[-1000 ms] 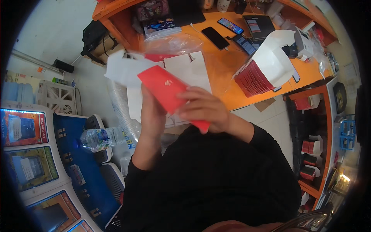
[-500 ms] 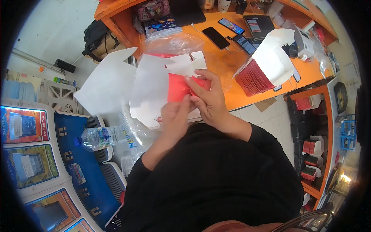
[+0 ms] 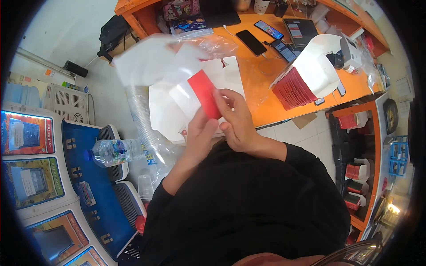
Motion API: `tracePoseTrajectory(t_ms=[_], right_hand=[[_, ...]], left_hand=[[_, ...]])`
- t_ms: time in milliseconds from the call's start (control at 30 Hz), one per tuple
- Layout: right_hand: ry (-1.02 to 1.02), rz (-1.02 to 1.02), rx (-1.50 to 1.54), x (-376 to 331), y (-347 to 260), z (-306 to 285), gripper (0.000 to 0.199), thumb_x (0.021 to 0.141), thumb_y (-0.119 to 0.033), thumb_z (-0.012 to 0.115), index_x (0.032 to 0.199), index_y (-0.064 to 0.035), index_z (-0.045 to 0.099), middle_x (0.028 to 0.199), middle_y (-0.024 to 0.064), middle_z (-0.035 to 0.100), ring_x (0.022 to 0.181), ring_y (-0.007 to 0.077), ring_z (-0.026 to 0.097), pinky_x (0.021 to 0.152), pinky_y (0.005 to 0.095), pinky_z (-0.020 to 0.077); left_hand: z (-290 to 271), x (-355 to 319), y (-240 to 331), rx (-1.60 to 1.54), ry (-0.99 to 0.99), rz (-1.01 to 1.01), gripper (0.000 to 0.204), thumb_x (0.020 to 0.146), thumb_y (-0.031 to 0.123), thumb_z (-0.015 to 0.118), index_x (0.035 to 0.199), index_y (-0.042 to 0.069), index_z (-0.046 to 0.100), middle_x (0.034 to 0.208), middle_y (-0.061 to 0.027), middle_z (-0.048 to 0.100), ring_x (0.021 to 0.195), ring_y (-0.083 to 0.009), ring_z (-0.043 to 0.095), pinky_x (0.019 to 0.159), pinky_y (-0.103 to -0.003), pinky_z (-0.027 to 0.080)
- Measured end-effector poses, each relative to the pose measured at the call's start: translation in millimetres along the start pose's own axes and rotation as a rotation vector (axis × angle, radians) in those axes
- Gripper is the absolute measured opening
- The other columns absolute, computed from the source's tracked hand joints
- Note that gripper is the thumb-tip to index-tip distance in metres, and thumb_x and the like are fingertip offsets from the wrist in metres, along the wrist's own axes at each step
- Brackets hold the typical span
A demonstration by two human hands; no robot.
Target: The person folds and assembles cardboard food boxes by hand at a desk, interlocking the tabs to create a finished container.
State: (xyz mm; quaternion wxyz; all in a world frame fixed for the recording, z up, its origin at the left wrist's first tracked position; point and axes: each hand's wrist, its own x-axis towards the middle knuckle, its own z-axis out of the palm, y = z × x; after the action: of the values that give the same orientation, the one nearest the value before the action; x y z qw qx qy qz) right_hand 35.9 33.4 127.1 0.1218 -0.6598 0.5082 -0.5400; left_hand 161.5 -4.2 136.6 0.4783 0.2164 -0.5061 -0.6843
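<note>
Between my hands is a red-and-white paper food carton [image 3: 205,91], partly folded, its red panel facing up and its white flaps smeared by motion toward the upper left. My left hand [image 3: 200,135] grips the carton's near end, thumb along the red panel. On the right edge, the fingers of my right hand [image 3: 237,119] are bent round the same carton. Beneath it lie flat white carton sheets [image 3: 166,113] on the table. A stack of red cartons with white insides [image 3: 295,88] stands to the right, nested together.
Several phones [image 3: 250,43] and cables lie on the orange table [image 3: 266,113] behind. A water bottle [image 3: 114,152] and a sleeve of clear plastic cups [image 3: 144,117] lie at left, beside a drink dispenser [image 3: 82,186]. An orange shelf [image 3: 372,155] with red cartons is at right.
The carton has turned clockwise in my hands, its white flaps swinging up and to the right. Its red panel now slants up to the left. My right fingers have shifted down along its edge.
</note>
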Motion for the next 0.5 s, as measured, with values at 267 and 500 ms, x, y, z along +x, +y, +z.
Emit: tracePoseTrajectory(t_ms=[267,500], right_hand=[[-0.052,0.125,0.006,19,40,-24,0.047,0.091,-0.002,0.057,0.136,-0.012,0.054,0.112,0.0104,0.043,0.092,0.0193,0.049,0.078,0.0267,0.0469],[-0.206,-0.013,-0.15,31,29,-39,0.016,0.075,-0.008,0.075,0.091,-0.0127,0.074,0.084,0.0027,0.043,0.079,0.018,0.051,0.066,0.0275,0.0444]], left_hand=[[-64,-16,-10,0.772,-0.158,-0.032,0.02,0.097,0.017,0.054,0.099,0.002,0.067,0.07,-0.0126,0.065,0.063,-0.0249,0.064,0.059,-0.035,0.047],[-66,-13,-9,0.907,-0.216,-0.151,0.025,0.098,0.023,0.05,0.104,0.006,0.067,0.071,-0.0196,0.063,0.067,-0.0357,0.064,0.061,-0.04,0.048]])
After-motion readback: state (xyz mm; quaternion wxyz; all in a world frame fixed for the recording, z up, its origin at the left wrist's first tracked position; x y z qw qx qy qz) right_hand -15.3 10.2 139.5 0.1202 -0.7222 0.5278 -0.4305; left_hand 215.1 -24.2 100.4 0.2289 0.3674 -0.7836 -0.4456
